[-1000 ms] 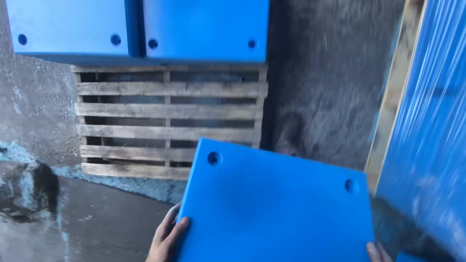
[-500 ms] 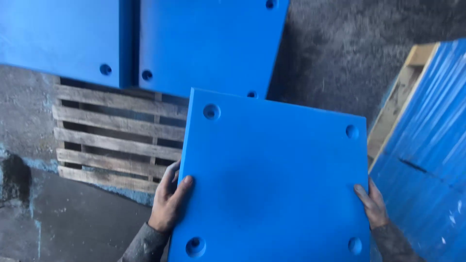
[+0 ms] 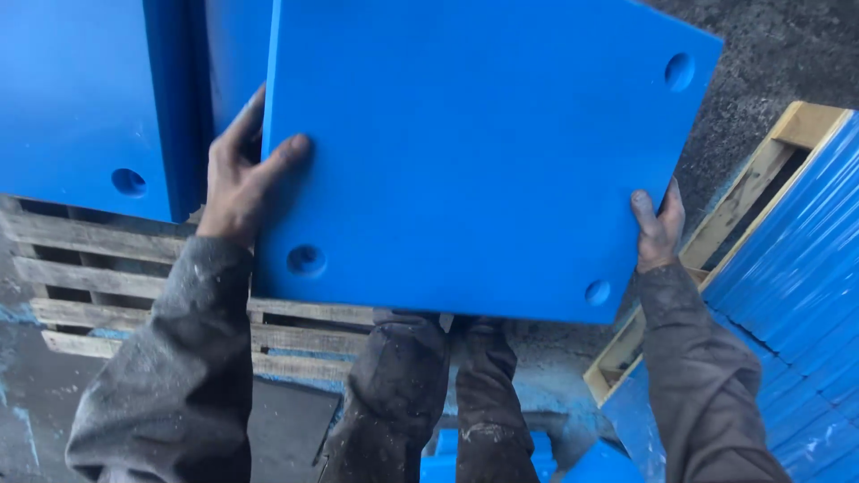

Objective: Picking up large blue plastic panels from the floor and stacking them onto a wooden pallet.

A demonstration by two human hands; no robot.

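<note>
Large square blue plastic panel [image 3: 474,152], thick and smooth, with a round hole near each visible corner, held up flat in the middle of the view and tilted slightly, far right corner higher. Left hand [image 3: 237,179] clamped on the panel's left edge: thumb pressed flat on the near face, fingers wrapped round behind and out of sight, grip closed tight on the edge. Right hand [image 3: 658,228] on the panel's right edge, low down near the corner hole, thumb on the face, remaining fingers hidden behind, grip likewise closed on the edge. Both dirty grey sleeves [image 3: 170,376] reaching up from the near side, grimy dark trouser legs [image 3: 438,394] showing below the panel's near edge.

Behind and to the left, a second blue plastic panel [image 3: 80,98] of the same kind, one hole visible near its lower right corner, standing on a weathered wooden slatted pallet [image 3: 89,268]. A further blue edge just beside it, partly covered by the held panel. Whether the held panel touches those behind cannot be told.

To the right, a stack of blue sheets [image 3: 796,268] seen edge-on, lying on a pale wooden pallet frame [image 3: 752,179]. Rough dark concrete floor [image 3: 778,54] at far right, stained patches at near left.
</note>
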